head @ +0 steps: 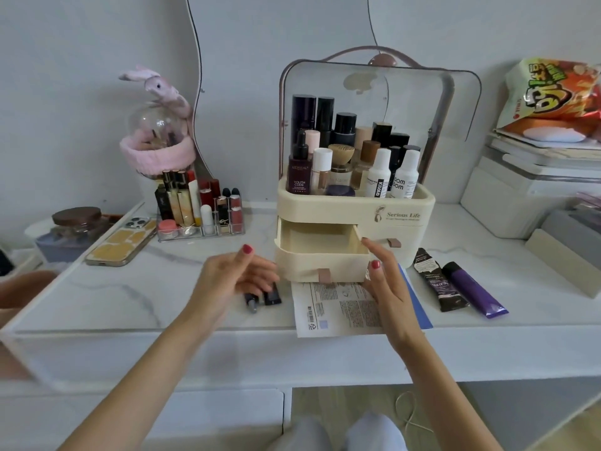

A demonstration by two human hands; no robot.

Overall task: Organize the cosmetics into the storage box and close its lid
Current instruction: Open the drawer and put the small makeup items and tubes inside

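Observation:
A cream storage box (400, 219) stands mid-table with its clear lid (422, 102) raised. Its top tray holds several bottles (348, 157). The left drawer (320, 255) is pulled out and looks empty. My right hand (387, 284) hovers open at the drawer's right front corner, above a flat printed packet (335, 307). My left hand (234, 275) is open just left of the drawer, over two small dark lipsticks (263, 297) lying on the table. A brown tube (439, 281) and a purple tube (473, 289) lie to the right of the box.
A clear lipstick organizer (201, 206) stands left of the box, with a phone (123, 239) and a jar (76, 222) further left. A glass dome with a pink headband (156, 138) is behind. White boxes (520, 196) and a snack bag (553, 92) fill the right side.

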